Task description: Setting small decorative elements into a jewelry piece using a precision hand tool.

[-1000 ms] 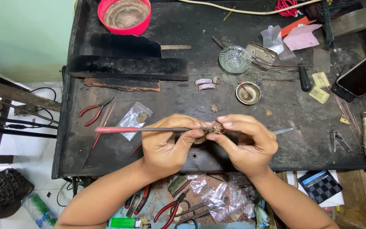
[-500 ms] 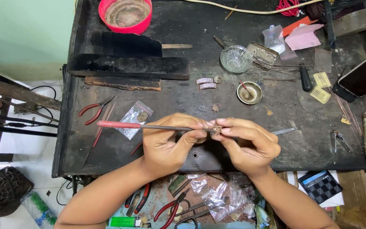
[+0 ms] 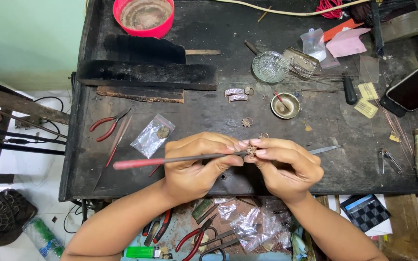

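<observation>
- Left hand (image 3: 197, 164): closed around a thin needle file (image 3: 180, 158) with a pink-red handle. The handle end sticks out toward 9 o'clock; the tip meets the piece held by the other hand.
- Right hand (image 3: 286, 166): fingertips pinched shut on a small jewelled ring (image 3: 251, 151). The ring sits between the two hands, above the front edge of the dark workbench (image 3: 209, 111), touching the file's tip.
- At 12 o'clock from the ring, near it, a second small ring (image 3: 246, 122) lies on the bench; further up, two silver bands (image 3: 235, 94) lie side by side.
- At 1 o'clock, a small brass bowl (image 3: 285, 106); beyond it, a cut-glass dish (image 3: 269, 66) beside an open metal tin (image 3: 301, 62).
- At 3 o'clock, just beside the right hand, the tip of steel tweezers (image 3: 326, 149) shows.
- At 10 o'clock, a clear zip bag (image 3: 152, 136) holding a small dark item; further left, red-handled pliers (image 3: 108, 125).
- At 11 o'clock, well apart at the bench's back edge, a pink bowl (image 3: 143, 17) with grey residue.
- At 2 o'clock, far right, a dark phone (image 3: 414, 89) lies tilted.
- At 6 o'clock, below the bench, an open drawer (image 3: 218, 232) holds more pliers, scissors and clear bags; a green lighter (image 3: 141, 252) lies at its left.
</observation>
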